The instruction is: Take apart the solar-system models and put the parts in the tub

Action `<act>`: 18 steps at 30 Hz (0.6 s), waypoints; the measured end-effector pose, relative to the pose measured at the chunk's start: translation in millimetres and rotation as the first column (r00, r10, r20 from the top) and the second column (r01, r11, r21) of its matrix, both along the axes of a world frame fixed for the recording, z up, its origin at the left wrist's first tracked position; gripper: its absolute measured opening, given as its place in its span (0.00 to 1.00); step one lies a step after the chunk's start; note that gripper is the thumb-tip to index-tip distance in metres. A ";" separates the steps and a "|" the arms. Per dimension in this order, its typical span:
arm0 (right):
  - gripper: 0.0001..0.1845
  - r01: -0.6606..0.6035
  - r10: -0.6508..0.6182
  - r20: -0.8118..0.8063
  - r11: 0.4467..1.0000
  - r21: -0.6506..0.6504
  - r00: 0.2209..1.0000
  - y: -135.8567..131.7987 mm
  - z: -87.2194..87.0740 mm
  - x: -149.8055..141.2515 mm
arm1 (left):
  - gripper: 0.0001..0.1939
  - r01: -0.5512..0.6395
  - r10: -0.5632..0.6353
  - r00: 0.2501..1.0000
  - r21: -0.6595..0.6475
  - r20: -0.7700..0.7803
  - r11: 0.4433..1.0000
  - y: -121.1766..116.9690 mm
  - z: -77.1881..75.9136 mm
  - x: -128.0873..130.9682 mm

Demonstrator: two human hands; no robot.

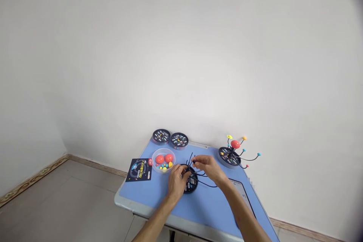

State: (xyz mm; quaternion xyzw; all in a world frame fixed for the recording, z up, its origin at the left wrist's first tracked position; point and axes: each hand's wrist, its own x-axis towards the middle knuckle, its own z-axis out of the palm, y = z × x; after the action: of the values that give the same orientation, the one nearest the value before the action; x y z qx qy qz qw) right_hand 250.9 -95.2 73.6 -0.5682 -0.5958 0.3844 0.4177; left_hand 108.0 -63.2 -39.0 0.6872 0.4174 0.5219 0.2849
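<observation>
Hands are both closed over the work at the middle of the bench: the left hand [177,184] grips the edge of a round black base [191,185], and the right hand [208,168] pinches thin black wires [191,159] rising from it, with one wire trailing across the blue top of the bench [147,193]. Just left of them sits a clear plastic bowl [163,162] holding two red balls [159,159] and small coloured beads [163,166]. Two more round black discs [161,136] lie along the far edge, a black card [138,170] lies at the left, and at the right stands a similar base [229,157] carrying a larger red ball [235,144] and small coloured balls [244,138] on wire arms [249,158].
</observation>
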 end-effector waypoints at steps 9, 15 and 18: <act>0.24 -0.101 0.035 -0.460 0.988 -0.121 0.887 -9.9 3.1 -12.1 | 0.11 -0.060 0.054 0.994 0.060 0.091 0.996 -2.6 2.7 -1.0; 0.17 -0.042 0.048 -0.136 0.998 0.042 0.990 -37.7 4.6 -23.8 | 0.17 0.004 -0.006 0.949 0.009 0.315 1.000 -35.9 26.3 -25.5; 0.06 -0.118 0.082 0.193 0.976 0.184 0.978 -57.7 -4.3 -39.7 | 0.17 0.196 -0.141 0.915 -0.110 0.378 0.975 -61.3 39.5 -42.0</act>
State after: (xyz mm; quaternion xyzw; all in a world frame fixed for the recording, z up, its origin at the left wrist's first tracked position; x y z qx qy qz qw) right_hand 211.1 -152.9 69.3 -0.5268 -0.6946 0.2907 0.3944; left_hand 66.1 -124.5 0.6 0.5883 0.3328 0.5828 0.4511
